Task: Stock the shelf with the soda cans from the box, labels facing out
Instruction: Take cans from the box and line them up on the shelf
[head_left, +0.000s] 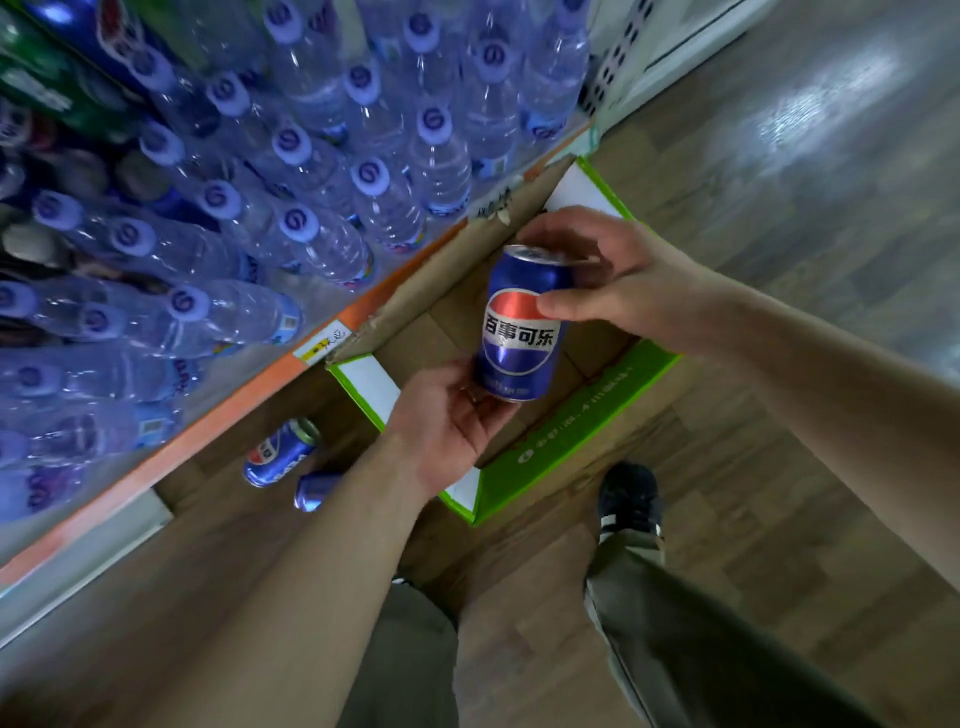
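Note:
A blue soda can (522, 332) with a red, white and blue round logo hangs above the open green and white cardboard box (582, 431). My right hand (608, 275) grips its upper part, fingers over the top rim and thumb on the side. My left hand (452, 415) cups its bottom from below. The label faces me. The inside of the box that shows is bare brown cardboard. Two more blue cans, one (280, 451) with its logo showing and another (314, 491) half hidden by my left forearm, lie on the floor left of the box.
A shelf with an orange edge strip (218, 410) runs diagonally on the left, packed with clear water bottles (291, 171) with purple caps. Darker cans and bottles show at the far left. My legs and a dark shoe (631, 501) stand on the wood floor below the box.

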